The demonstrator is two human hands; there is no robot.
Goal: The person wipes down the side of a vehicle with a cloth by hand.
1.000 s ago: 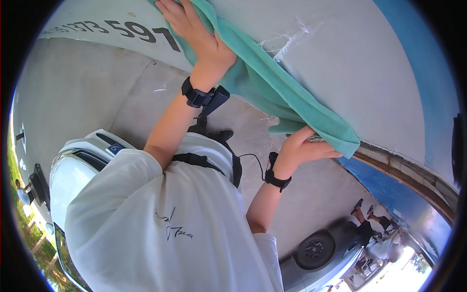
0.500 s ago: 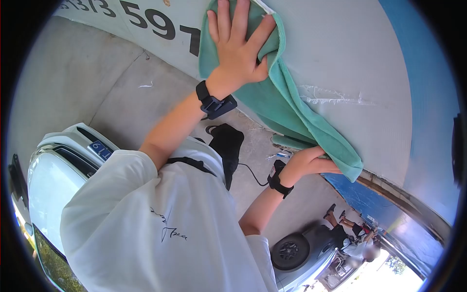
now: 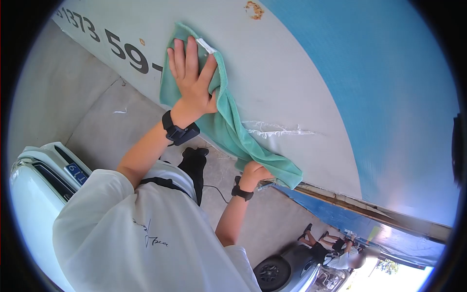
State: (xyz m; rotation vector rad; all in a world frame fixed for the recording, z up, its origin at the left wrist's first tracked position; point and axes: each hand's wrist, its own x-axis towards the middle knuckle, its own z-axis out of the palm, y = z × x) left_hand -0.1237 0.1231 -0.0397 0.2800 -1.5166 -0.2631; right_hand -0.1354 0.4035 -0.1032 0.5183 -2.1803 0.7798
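Note:
My left hand (image 3: 193,95) lies flat, fingers spread, on the upper part of a green cloth (image 3: 233,129) against a pale panel (image 3: 272,82). A white tag (image 3: 206,45) shows at the cloth's top edge. Lower down, my right hand (image 3: 255,173) holds the cloth's bottom end near the panel's lower edge; its fingertips are partly hidden by the cloth. Black devices are strapped to both wrists. Just right of the cloth, a torn line with white threads (image 3: 279,131) crosses the panel. Black digits (image 3: 127,52) are printed left of the cloth.
A broad blue area (image 3: 355,82) borders the panel, with a rust patch (image 3: 254,10) nearby. A white car (image 3: 39,194) stands at left. Another car's wheel (image 3: 272,273) and a person (image 3: 340,260) are at lower right. Grey floor (image 3: 92,92) lies below.
The view has shifted, bringing more blue area into sight. The upper cloth lies more spread out under my left hand, whose fingers are wider apart. My right hand stays at the cloth's lower end.

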